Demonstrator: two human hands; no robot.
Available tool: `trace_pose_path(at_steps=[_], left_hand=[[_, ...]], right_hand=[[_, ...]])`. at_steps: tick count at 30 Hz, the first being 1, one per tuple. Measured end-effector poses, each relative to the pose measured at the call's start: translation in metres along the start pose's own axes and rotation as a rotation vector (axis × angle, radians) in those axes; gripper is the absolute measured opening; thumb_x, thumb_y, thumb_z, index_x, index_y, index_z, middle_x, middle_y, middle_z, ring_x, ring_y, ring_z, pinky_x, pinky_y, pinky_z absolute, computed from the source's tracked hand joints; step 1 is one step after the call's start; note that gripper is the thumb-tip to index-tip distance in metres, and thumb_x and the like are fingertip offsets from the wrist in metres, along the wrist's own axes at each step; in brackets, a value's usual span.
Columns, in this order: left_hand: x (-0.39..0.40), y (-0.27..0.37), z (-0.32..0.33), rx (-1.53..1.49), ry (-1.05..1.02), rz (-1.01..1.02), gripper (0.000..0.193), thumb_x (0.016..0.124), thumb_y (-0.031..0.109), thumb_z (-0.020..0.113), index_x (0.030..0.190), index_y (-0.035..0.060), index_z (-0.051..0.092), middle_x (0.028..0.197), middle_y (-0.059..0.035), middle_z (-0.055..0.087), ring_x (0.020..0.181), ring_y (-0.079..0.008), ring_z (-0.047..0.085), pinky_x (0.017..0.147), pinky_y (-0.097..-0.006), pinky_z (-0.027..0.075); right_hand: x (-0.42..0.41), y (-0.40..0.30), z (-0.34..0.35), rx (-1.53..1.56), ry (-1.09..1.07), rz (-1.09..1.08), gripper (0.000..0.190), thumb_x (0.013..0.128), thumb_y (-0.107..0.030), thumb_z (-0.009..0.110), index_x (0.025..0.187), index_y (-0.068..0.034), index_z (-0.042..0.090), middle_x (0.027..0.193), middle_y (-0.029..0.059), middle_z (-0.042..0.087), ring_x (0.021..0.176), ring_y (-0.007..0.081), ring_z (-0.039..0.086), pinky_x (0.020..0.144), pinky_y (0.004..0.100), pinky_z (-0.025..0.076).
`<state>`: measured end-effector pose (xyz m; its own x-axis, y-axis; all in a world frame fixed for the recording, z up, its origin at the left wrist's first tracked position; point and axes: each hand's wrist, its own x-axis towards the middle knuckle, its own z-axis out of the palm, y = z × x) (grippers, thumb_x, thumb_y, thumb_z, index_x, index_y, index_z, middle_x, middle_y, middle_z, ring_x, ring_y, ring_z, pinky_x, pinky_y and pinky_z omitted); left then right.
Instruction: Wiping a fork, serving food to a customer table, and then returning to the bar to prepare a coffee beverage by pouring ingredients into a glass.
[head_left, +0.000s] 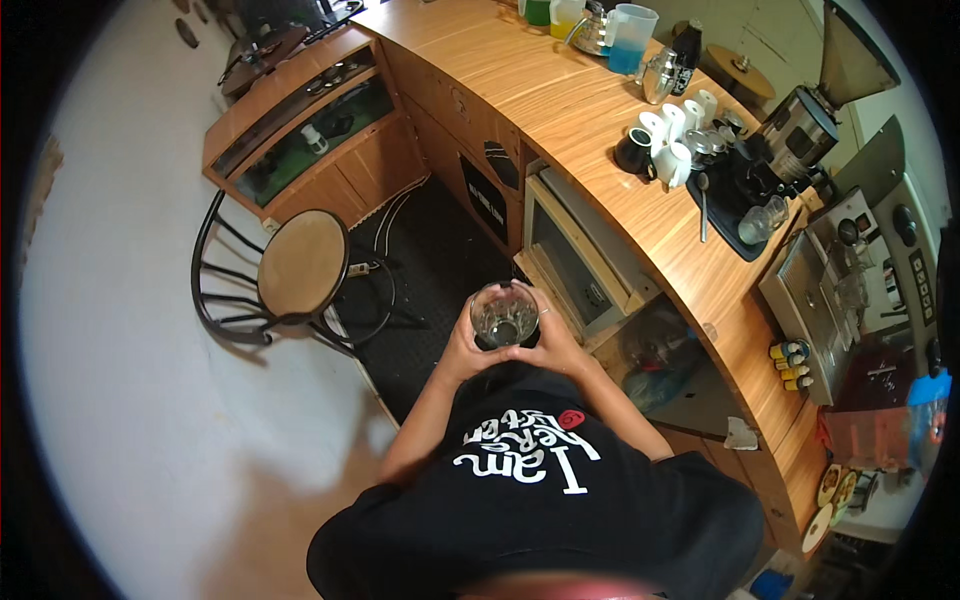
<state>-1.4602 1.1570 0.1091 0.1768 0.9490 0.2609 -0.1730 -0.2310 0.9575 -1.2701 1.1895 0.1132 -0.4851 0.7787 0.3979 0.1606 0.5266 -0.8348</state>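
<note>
A clear drinking glass (504, 315) is held upright in front of my chest, its open rim facing up towards me. My left hand (466, 349) wraps one side of it and my right hand (556, 336) wraps the other. Both thumbs meet on the near side of the glass. Through the mouth I see its base and patterned or wet-looking walls; whether any liquid is inside cannot be told. The fingers on the far side are mostly hidden behind the glass.
A curved wooden counter (525, 90) runs along my right. It carries cups (671, 124), a jug of blue liquid (628, 45), a coffee grinder (799, 135) and an espresso machine (817, 277). A round-seated chair (304, 262) stands left, near a wooden cabinet (375, 161).
</note>
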Motion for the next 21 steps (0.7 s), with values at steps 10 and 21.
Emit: trace_pose_path(at_steps=[10, 21], left_hand=[[0.168, -0.041, -0.095, -0.104, -0.136, -0.015, 0.094, 0.070, 0.016, 0.091, 0.145, 0.0015, 0.036, 0.139, -0.0111, 0.050, 0.131, -0.0231, 0.049, 0.112, -0.0383, 0.039], [0.409, -0.047, -0.188, 0.023, -0.328, -0.022, 0.096, 0.068, 0.015, 0.092, 0.145, 0.0015, 0.036, 0.141, -0.0110, 0.048, 0.132, -0.0216, 0.048, 0.112, -0.0377, 0.038]], right_hand=[[0.143, 0.078, 0.000, 0.049, 0.210, 0.122, 0.089, 0.071, -0.032, 0.087, 0.142, -0.004, 0.042, 0.133, 0.0175, 0.052, 0.123, 0.0329, 0.053, 0.102, 0.0396, 0.044], [0.352, 0.164, -0.056, -0.089, 0.323, 0.056, 0.090, 0.073, -0.040, 0.085, 0.141, -0.001, 0.043, 0.132, 0.0201, 0.054, 0.123, 0.0383, 0.054, 0.106, 0.0432, 0.042]])
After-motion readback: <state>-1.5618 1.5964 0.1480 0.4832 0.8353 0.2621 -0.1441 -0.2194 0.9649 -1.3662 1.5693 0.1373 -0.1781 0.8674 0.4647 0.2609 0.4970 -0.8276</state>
